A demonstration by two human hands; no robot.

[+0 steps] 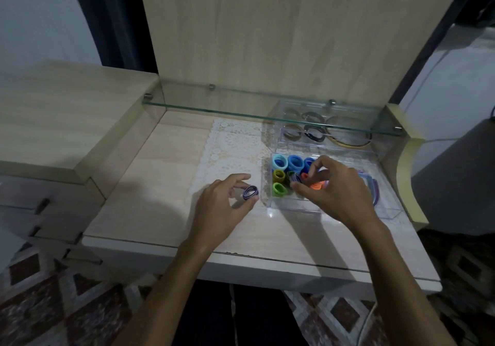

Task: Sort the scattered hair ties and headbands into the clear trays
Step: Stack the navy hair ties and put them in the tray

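left hand: bare, no rings | right hand: bare | forearms: sleeveless (no watch or bracelet visible)

A home; wooden dressing table with glass shelf, lace mat, patterned rug.

no readable text, labels, brands, numbers or signs anywhere in view

Purple-striped hair ties; blue, green, orange bundles; white lace mat.
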